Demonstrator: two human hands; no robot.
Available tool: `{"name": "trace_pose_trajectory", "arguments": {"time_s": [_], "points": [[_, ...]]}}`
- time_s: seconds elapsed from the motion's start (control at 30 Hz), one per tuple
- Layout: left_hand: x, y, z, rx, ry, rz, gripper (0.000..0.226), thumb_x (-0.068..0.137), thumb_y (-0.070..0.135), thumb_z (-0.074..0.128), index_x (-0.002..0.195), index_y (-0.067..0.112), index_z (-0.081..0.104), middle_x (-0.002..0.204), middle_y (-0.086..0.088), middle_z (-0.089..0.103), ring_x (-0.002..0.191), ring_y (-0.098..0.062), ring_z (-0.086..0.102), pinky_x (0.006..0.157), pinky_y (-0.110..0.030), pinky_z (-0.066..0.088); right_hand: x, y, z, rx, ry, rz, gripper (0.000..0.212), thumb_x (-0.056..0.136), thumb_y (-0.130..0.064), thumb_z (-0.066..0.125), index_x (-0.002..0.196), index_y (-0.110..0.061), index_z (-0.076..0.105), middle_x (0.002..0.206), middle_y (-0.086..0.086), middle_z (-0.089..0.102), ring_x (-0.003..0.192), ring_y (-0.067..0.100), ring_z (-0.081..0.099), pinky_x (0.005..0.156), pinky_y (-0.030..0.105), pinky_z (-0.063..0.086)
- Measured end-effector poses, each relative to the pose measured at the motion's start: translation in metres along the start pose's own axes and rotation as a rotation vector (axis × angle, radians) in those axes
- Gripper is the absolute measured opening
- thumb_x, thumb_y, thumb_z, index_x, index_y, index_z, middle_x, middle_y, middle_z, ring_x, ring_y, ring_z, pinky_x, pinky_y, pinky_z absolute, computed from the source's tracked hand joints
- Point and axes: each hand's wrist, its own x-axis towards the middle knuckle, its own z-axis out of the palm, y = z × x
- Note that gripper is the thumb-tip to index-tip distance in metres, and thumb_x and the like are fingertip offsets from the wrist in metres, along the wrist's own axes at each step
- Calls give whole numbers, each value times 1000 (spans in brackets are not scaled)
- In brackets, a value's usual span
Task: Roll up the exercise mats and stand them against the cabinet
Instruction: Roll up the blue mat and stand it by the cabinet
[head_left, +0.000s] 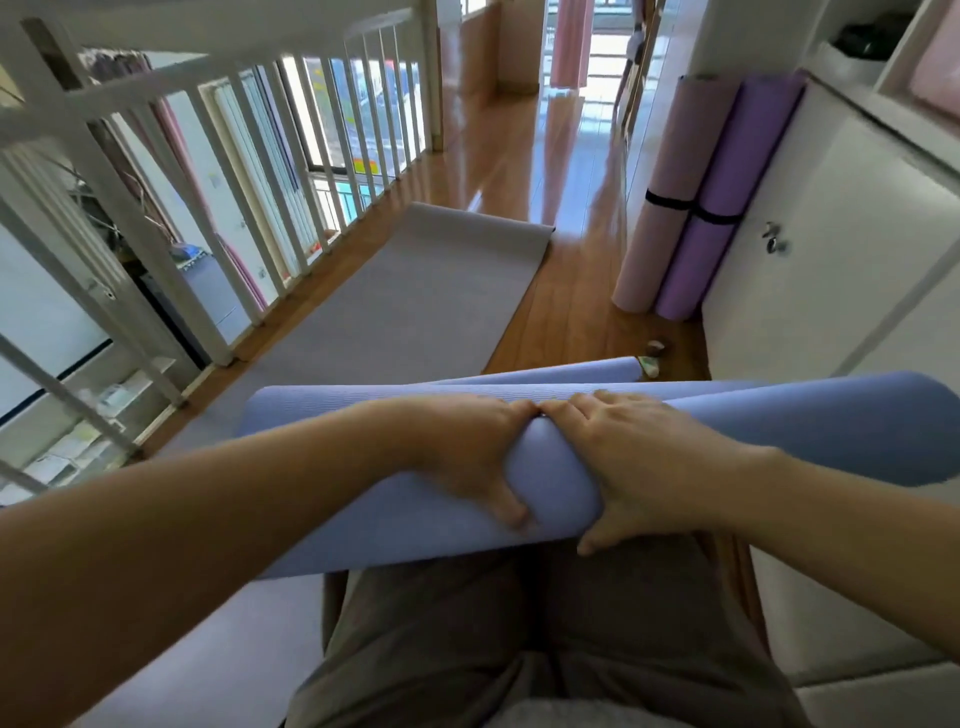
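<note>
gripping the blue mat (363, 467) with left hand (467, 457) and right hand (639, 467), side by side and touching at the roll's middle, fingers curled over the top, thumbs tucked beneath. held crosswise above the thighs, off the floor, loosely rolled, with an outer layer gaping on the far side. beyond it, lying flat on the wooden floor (571, 291) beside the white railing (218, 197): a grey mat (415, 312), unrolled. further right, standing upright and touching each other against the white cabinet (857, 249): a pink rolled mat (670, 171) and a purple rolled mat (737, 156), each bound by a black strap (670, 200). near the cabinet's foot, some small bits on the floor, too blurred to name.
</note>
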Motion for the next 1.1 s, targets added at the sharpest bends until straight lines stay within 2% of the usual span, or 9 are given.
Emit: {"name": "trace_pose_trajectory", "arguments": {"time_s": [0.1,0.27,0.37,0.57,0.67,0.83,0.9,1.03,1.1], "points": [[-1,-8,-14,-210,-61,71,90,74,55,72,147,35,24,136,18,39,118,-2,37,104,-24,29,18,5,-11,45,-62,7,99,61,-65,77,143,-30,31,139,-9,45,123,10,43,104,28,34],[-14,9,6,250,130,-144,98,73,73,59,147,23,19,147,0,40,134,-22,38,114,-56,16,52,21,-28,159,-289,18,86,61,-52,84,133,-29,45,122,-9,56,112,12,53,94,27,42],[-9,-1,2,125,178,-107,98,66,74,64,144,29,26,136,3,49,121,-20,50,106,-45,36,61,24,-34,204,-367,56,83,59,-51,86,130,-32,45,118,-11,56,109,11,55,93,29,46],[8,-28,-16,-84,17,-35,86,65,65,74,136,29,39,125,5,56,108,-16,55,96,-39,47,34,11,-12,-63,15,50,104,57,-71,74,140,-32,27,131,-10,47,115,14,49,99,39,43],[20,-26,-20,-13,-41,-121,82,72,61,71,138,27,36,131,1,52,108,-16,51,103,-37,39,44,19,-25,11,-95,64,96,57,-67,77,135,-31,34,126,-10,51,110,12,51,95,35,45],[9,-8,0,275,245,-144,99,73,69,62,147,24,14,142,-4,42,128,-28,44,113,-64,9,68,38,-36,150,-231,75,92,54,-59,84,130,-32,40,119,-11,55,108,11,53,95,31,47],[10,-13,5,245,293,-137,102,68,71,64,146,26,16,139,-4,45,126,-28,46,114,-60,14,67,36,-33,149,-218,87,95,54,-61,83,133,-33,37,122,-12,52,112,13,52,95,31,45],[17,-30,-10,119,213,-121,99,67,71,66,146,26,24,137,0,47,122,-23,48,108,-44,34,51,19,-9,-78,139,84,106,61,-72,71,145,-26,27,139,-5,45,123,18,46,105,37,35],[18,-31,-15,95,202,-118,94,67,70,67,142,27,29,133,1,50,117,-22,52,101,-40,42,49,17,-4,-52,199,87,98,64,-71,69,143,-25,32,137,-4,48,120,18,49,104,35,37]]}}
